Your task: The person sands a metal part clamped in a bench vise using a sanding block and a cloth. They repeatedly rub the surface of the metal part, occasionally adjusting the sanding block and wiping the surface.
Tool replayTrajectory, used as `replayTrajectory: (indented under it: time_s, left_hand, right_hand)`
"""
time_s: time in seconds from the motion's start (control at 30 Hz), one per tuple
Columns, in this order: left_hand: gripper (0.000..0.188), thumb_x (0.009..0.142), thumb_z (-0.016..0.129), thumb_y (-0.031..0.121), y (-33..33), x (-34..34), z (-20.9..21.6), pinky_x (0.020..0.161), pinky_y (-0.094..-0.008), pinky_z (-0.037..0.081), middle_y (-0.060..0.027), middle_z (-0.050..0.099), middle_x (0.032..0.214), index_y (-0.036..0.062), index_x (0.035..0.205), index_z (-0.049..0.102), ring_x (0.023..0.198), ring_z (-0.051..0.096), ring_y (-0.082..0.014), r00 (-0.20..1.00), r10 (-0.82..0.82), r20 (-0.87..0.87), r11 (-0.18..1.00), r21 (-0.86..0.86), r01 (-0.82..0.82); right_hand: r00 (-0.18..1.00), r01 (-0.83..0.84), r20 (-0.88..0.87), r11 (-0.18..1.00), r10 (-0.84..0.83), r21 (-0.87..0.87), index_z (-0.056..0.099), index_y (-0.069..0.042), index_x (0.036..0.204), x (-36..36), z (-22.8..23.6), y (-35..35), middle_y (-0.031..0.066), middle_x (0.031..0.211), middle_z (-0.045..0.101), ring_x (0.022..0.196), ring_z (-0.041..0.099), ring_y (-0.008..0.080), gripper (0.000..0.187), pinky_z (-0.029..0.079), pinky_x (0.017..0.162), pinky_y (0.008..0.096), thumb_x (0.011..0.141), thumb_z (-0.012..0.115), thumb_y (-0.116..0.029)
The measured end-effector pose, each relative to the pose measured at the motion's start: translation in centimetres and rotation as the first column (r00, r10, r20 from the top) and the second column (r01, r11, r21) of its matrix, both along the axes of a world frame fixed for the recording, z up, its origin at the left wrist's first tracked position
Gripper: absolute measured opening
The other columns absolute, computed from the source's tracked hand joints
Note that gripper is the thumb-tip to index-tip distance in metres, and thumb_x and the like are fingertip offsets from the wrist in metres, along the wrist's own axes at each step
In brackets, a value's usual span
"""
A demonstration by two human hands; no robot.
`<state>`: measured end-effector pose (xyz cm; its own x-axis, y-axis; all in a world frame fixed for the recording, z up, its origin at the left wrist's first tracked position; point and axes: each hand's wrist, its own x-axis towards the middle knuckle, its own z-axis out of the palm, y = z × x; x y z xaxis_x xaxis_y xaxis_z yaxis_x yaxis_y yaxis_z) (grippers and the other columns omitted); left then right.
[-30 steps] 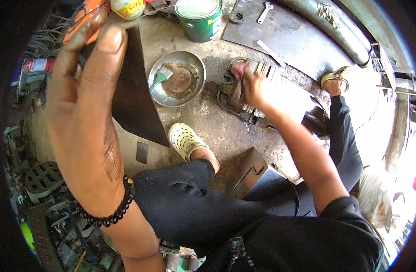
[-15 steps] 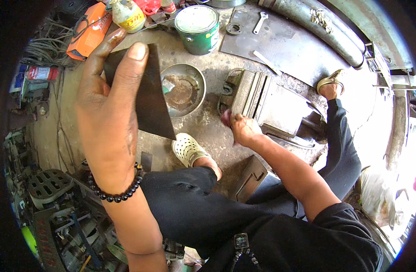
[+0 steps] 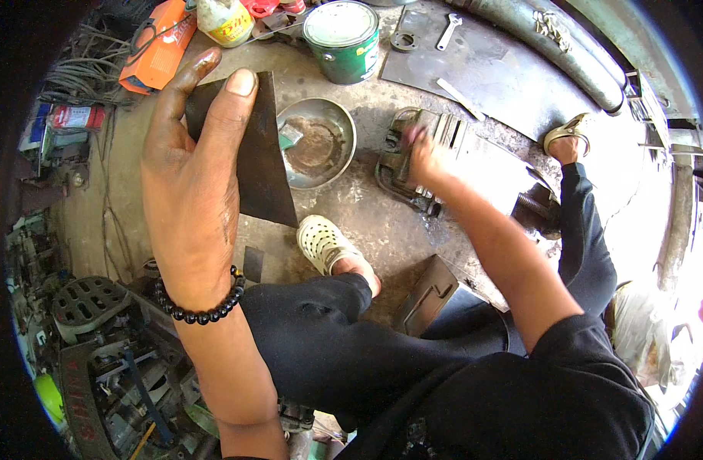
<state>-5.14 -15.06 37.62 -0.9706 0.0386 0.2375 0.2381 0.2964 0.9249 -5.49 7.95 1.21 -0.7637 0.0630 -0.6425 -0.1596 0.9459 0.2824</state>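
My left hand (image 3: pixel 189 188) is raised at the left, closed on a thin dark flat sheet (image 3: pixel 261 172). Its thumb lies across the near face, the index finger sticks up past the edge, and the other fingers are hidden behind. My right hand (image 3: pixel 432 161), slightly blurred, is closed around a small reddish-purple rag (image 3: pixel 414 135) over the left end of a metal bench vise (image 3: pixel 482 172) on the floor. Whether the rag touches the vise I cannot tell. Between the hands sits a round metal pan (image 3: pixel 351 130) with a green-and-white brush (image 3: pixel 290 136) in it.
A green paint can (image 3: pixel 350 60) stands beyond the pan. At the far right lies a steel plate (image 3: pixel 420 65) with a wrench (image 3: pixel 449 32) and a ring (image 3: pixel 403 41), then a long pipe (image 3: pixel 589 84). An orange machine (image 3: pixel 156 50) and cables are far left; my feet flank the vise.
My right hand with the rag has moved away from me and slightly right, up along the vise's left end. My left hand still holds the sheet; the whole view has shifted slightly.
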Motion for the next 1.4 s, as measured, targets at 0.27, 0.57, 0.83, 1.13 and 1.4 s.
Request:
replayTrajectory:
  time_s: [0.27, 0.57, 0.83, 1.13, 1.4]
  left_hand:
    - [0.042, 0.099, 0.067, 0.021, 0.7, -0.3, 0.4, 0.109, -0.0283, 0.036, -0.0094, 0.060, 0.132, -0.0028, 0.133, 0.060, 0.123, 0.053, -0.0137, 0.989, -0.139, -0.048, 0.990, -0.024, 0.138]
    - [0.044, 0.094, 0.074, 0.018, 0.1, 0.4, -0.2, 0.089, -0.0229, 0.048, -0.0087, 0.064, 0.116, -0.0062, 0.127, 0.059, 0.100, 0.059, -0.0096, 0.998, -0.006, -0.061, 1.000, 0.019, 0.007]
    - [0.044, 0.092, 0.077, 0.026, 1.1, 0.1, 1.0, 0.089, -0.0250, 0.047, -0.0060, 0.066, 0.108, -0.0042, 0.121, 0.064, 0.099, 0.058, -0.0101, 0.995, -0.063, -0.072, 0.998, -0.007, 0.062]
    - [0.048, 0.085, 0.077, 0.020, -0.2, -0.1, -0.7, 0.099, -0.0446, 0.048, -0.0247, 0.064, 0.116, 0.0014, 0.124, 0.056, 0.112, 0.062, -0.0394, 0.992, 0.063, -0.113, 0.990, -0.121, -0.077]
    - [0.051, 0.088, 0.074, 0.025, -3.2, -1.1, -2.6, 0.097, -0.0474, 0.048, -0.0260, 0.060, 0.119, 0.0025, 0.129, 0.054, 0.111, 0.060, -0.0428, 0.994, 0.082, -0.075, 0.971, -0.218, -0.096]
  right_hand:
    - [0.951, 0.216, -0.035, 0.743, -0.306, -0.633, 0.061, -0.012, 0.132, 11.0, 8.7, -3.0, 0.0199, 0.104, 0.072, 0.103, 0.071, 0.0361, 0.046, 0.057, 0.090, 0.0452, 0.091, 0.065, -0.033]
    - [0.911, 0.137, -0.341, 0.952, -0.230, -0.275, 0.050, 0.008, 0.137, -2.6, -1.4, 5.2, 0.0314, 0.126, 0.059, 0.123, 0.058, 0.0364, 0.060, 0.047, 0.101, 0.0557, 0.098, 0.054, -0.037]
    - [0.946, 0.295, 0.273, 0.807, -0.173, -0.512, 0.050, -0.022, 0.148, 10.8, 3.0, -2.3, 0.0234, 0.126, 0.066, 0.115, 0.067, 0.0305, 0.060, 0.056, 0.092, 0.0397, 0.089, 0.061, -0.021]
    - [0.816, 0.218, -0.282, 0.719, -0.505, -0.660, 0.059, -0.014, 0.138, -0.9, 9.2, 4.0, 0.0164, 0.127, 0.068, 0.114, 0.067, 0.0327, 0.054, 0.053, 0.096, 0.0437, 0.088, 0.069, -0.028]
    - [0.893, 0.313, -0.214, 0.887, -0.397, -0.338, 0.031, 0.005, 0.153, 2.3, -4.9, 0.0, 0.0259, 0.125, 0.064, 0.109, 0.067, 0.0342, 0.074, 0.055, 0.092, 0.0464, 0.093, 0.064, -0.025]
